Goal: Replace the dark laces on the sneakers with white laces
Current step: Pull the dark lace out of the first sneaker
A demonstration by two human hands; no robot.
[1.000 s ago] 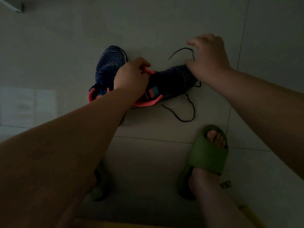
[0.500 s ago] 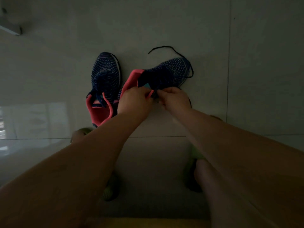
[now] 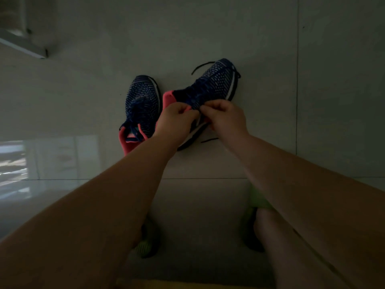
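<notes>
While both hands [image 3: 203, 118] grip it, the navy-and-pink sneaker [image 3: 210, 88] trails dark laces [image 3: 201, 66].

Dim, murky, window glare lower left

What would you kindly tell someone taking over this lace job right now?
Left hand grips the right sneaker at its pink collar; right hand pinches at its lacing.
Left sneaker stands beside it on the floor, dark lace in place.
Dark lace of the held sneaker trails loose, partly undone.
Left: finish unlacing both, then thread white laces; none in view.
</notes>
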